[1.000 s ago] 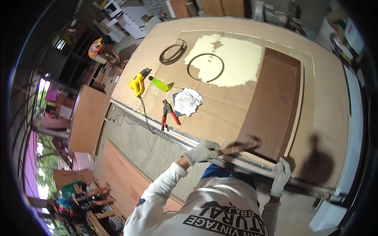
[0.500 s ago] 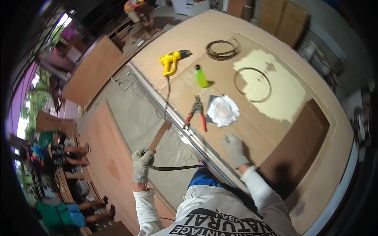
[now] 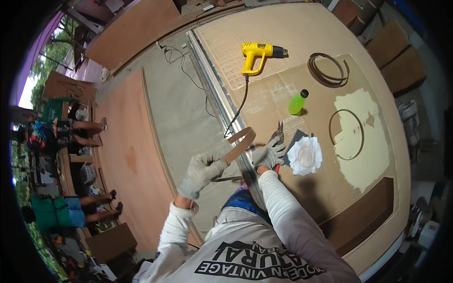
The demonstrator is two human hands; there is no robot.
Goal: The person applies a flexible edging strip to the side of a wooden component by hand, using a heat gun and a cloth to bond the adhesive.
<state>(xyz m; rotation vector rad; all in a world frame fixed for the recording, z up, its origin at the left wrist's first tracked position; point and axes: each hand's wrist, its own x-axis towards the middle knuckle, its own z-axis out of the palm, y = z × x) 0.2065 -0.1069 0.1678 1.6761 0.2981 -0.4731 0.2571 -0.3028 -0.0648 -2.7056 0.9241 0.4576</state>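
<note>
Beside the metal-trimmed edge of the broad, pale tan table (image 3: 302,26), a flat, brown, wood-grained strip (image 3: 237,150) is held by the greyish-gloved left hand (image 3: 203,176), its fingers closed about it, apparently so that the curled end is left free. Red-handled metal pliers (image 3: 278,136) laid on the table are partly covered by the gloved right hand (image 3: 269,154); whether its grip is closed on them cannot be told. A crumpled white cloth (image 3: 305,156), a green black-capped bottle (image 3: 297,103) and a yellow heat gun (image 3: 257,49) are set beyond, presumably for easy reach.
</note>
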